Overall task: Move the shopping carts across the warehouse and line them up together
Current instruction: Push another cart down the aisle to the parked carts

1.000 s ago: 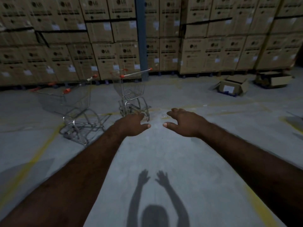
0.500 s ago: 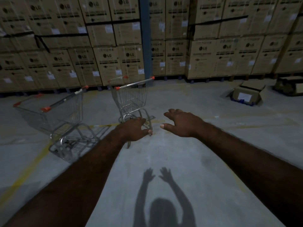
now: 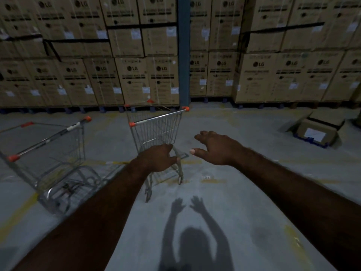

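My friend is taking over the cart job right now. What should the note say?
Left hand: open, stretched forward, empty, not on the handle of the middle cart.
Right hand: open, fingers spread, empty.
Carts: the middle cart stands straight ahead near the blue post; the left cart stands apart from it, angled differently.
Done: nothing lined up yet.
Left: take a handle and push the carts into one row.
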### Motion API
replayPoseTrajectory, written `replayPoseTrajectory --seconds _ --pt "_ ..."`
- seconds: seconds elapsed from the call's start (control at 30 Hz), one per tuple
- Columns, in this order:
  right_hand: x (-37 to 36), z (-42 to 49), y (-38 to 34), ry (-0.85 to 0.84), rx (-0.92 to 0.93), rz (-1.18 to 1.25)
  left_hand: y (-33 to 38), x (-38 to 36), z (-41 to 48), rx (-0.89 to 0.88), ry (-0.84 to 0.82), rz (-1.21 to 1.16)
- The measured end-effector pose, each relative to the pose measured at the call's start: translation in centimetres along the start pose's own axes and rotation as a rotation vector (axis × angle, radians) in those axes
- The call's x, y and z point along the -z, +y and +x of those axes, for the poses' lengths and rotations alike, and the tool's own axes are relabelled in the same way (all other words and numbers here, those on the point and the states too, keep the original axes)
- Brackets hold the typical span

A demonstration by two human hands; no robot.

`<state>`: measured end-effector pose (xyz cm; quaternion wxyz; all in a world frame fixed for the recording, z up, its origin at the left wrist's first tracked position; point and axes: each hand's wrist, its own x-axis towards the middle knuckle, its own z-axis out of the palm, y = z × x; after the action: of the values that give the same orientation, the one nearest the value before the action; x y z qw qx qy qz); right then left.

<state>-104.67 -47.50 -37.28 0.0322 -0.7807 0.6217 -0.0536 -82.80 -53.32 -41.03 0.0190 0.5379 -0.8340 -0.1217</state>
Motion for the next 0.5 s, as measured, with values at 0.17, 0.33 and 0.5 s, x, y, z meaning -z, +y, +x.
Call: replayPoseTrajectory --seconds 0.17,0.33,0.5 --pt "-2.1 12.2 4.4 -0.044 -0.020 -0.007 -5.4 1.0 12.7 0.022 -0.003 -0.023" --pt "-2.8 23.4 8.2 -0.082 -0.031 0.007 -10.1 3.0 24.0 0.065 -0.015 -0.027" --pt "-3.8 32.6 11.1 -0.121 0.016 0.002 -13.9 3.5 31.6 0.120 0.019 -0.029"
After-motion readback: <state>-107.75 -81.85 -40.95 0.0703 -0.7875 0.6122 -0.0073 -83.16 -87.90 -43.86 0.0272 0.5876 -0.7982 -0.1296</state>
